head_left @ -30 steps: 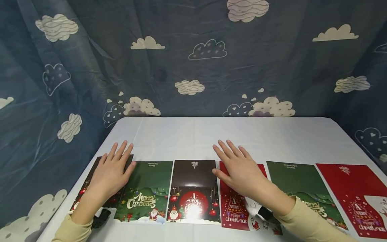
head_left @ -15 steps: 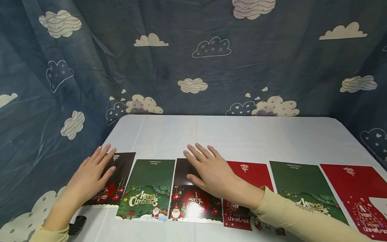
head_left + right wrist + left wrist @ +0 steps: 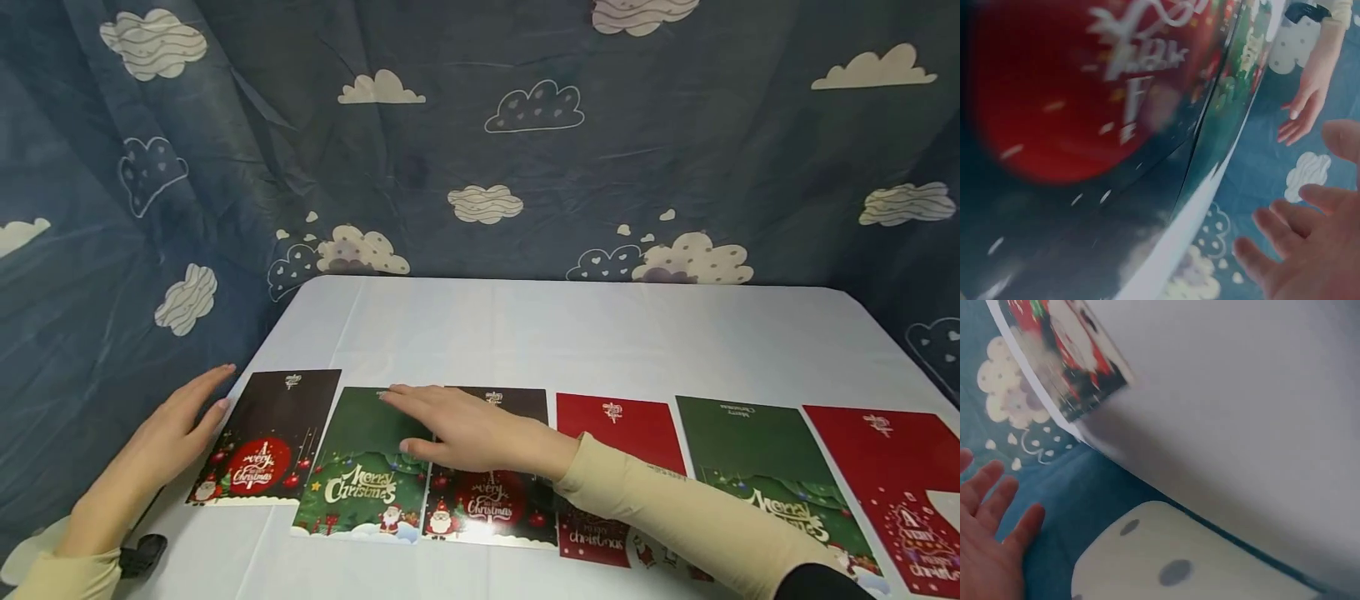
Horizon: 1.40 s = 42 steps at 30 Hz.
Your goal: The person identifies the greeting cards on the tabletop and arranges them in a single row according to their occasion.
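Christmas cards lie flat in a row on the white table. In the head view my left hand (image 3: 161,437), fingers extended, is at the table's left edge, beside the leftmost dark card (image 3: 300,404). Its fingers show spread and holding nothing in the left wrist view. My right hand (image 3: 476,429) is stretched out over the left green card (image 3: 367,492) and the second dark card (image 3: 487,508), partly hiding both. In the right wrist view its fingers (image 3: 1282,231) are apart and grip nothing. My right sleeve covers part of a red card (image 3: 618,421).
Farther right lie another green card (image 3: 742,437) and another red card (image 3: 877,458). The white table (image 3: 525,333) extends behind the row. A blue curtain (image 3: 420,167) with cloud prints hangs at the back and sides.
My right hand has swept left from the red card to the left green and dark cards. My left hand has moved left off the first dark card, uncovering it. The cards stay in place.
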Available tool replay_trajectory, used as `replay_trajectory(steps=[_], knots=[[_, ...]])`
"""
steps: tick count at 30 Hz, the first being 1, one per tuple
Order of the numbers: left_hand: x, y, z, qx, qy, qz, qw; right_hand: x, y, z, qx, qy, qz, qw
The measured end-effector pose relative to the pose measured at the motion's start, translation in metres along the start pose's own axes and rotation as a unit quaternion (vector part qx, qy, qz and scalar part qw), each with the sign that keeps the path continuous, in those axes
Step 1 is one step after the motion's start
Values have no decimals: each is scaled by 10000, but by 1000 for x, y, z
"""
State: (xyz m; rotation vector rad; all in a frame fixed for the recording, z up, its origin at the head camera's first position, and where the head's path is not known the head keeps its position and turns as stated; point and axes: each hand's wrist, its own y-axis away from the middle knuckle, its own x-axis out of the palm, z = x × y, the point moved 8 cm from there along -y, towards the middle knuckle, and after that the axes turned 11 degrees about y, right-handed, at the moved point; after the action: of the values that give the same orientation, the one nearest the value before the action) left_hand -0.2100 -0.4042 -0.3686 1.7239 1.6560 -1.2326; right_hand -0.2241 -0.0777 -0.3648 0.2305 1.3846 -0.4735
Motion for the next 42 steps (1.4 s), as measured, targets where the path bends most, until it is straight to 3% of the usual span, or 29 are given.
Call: replay_trajectory(steps=[2,4,8,13,19,21,23,26,32,35,42], knots=[[-3,3,7,-281,157,12,9995,4,-9,-2,-24,-793,153,9967],[-5,5,13,-583,312,56,9978,8,-18,-3,122,-1601,318,9865],[-7,8,21,-1007,653,91,9927,19,-34,-3,654,-3180,669,9434],[-7,9,30,-1261,974,234,9869,32,-57,11,1123,-4787,981,8652],[9,14,41,-1779,1200,792,9735,48,-83,32,1429,-6322,1040,7544],[13,15,42,-1887,1242,890,9701,54,-89,36,1552,-6618,1059,7258],[14,14,42,-1889,1191,870,9708,60,-93,39,1697,-6795,1063,7058],[12,10,38,-1792,1133,774,9742,66,-98,42,1827,-6883,1086,6936],[10,5,31,-1790,1154,771,9740,71,-103,45,1974,-6938,996,6854],[13,5,30,-1955,1300,839,9684,73,-102,46,2145,-6963,736,6809],[20,7,36,-2431,2002,1026,9435,76,-100,49,2365,-7087,229,6643]])
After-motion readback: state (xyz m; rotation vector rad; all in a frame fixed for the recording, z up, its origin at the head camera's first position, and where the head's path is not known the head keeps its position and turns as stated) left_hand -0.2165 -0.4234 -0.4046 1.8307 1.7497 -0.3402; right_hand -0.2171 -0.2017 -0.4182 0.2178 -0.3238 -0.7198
